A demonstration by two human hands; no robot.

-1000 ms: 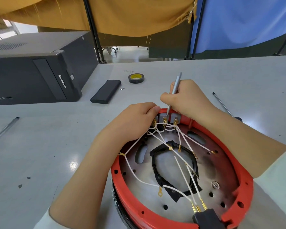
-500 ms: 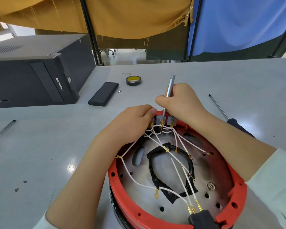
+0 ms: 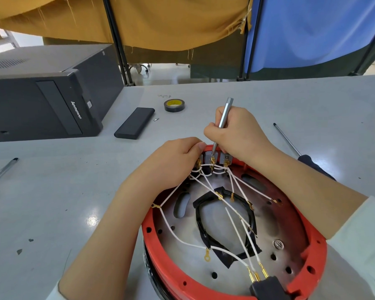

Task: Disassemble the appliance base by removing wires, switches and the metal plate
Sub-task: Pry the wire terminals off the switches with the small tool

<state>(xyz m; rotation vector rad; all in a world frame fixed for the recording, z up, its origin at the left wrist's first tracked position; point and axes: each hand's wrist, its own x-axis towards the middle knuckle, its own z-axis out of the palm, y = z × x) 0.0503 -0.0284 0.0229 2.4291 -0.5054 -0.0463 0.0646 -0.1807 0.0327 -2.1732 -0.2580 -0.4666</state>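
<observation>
Here, low and right of centre in the frame, the red-rimmed appliance base (image 3: 234, 224) lies open side up on the grey table (image 3: 52, 191), its metal plate (image 3: 275, 226) crossed by white wires (image 3: 182, 239) with gold terminals. At the base's far edge sit three grey switches (image 3: 210, 156). The right hand (image 3: 236, 133) is wrapped round a slim silver screwdriver (image 3: 223, 118), whose tip meets the middle switch's terminal. The left hand (image 3: 173, 161) has its fingers curled at the rim beside the leftmost switch; whether they pinch a wire or only press there cannot be told. A black plug block (image 3: 266, 289) holds three wire ends at the base's near edge. In the upper left of the frame stands a black Lenovo computer tower (image 3: 41, 96), with a black rectangular case (image 3: 134, 123) and a roll of black tape (image 3: 174, 105) near the centre. A long screwdriver (image 3: 290, 144) lies at right
</observation>
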